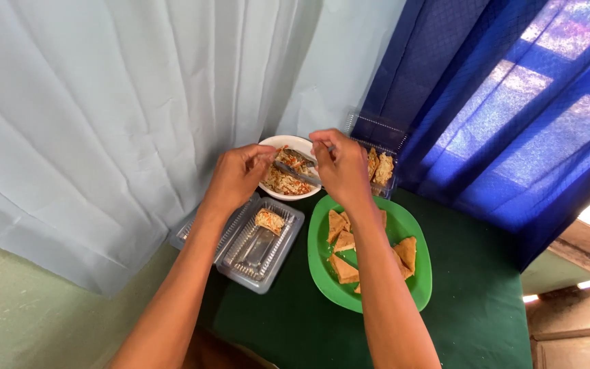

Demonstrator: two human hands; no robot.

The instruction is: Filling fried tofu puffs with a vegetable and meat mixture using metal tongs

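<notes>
My left hand (237, 174) rests on the rim of a white bowl (272, 142) filled with shredded orange-and-pale salad. My right hand (339, 167) hovers over the bowl's right side and grips metal tongs (293, 169), whose tips reach into the salad. Below the bowl lies an open clear plastic container (262, 254) with one filled piece of food (269, 220) in its upper end. To the right sits a green plate (414, 283) holding several brown fried triangles; my right forearm crosses over it.
A second clear plastic box (382, 145) with fried pieces stands behind the plate, against a blue curtain (513, 102). A pale curtain (104, 123) hangs at the left. Everything rests on a dark green tablecloth (472, 301).
</notes>
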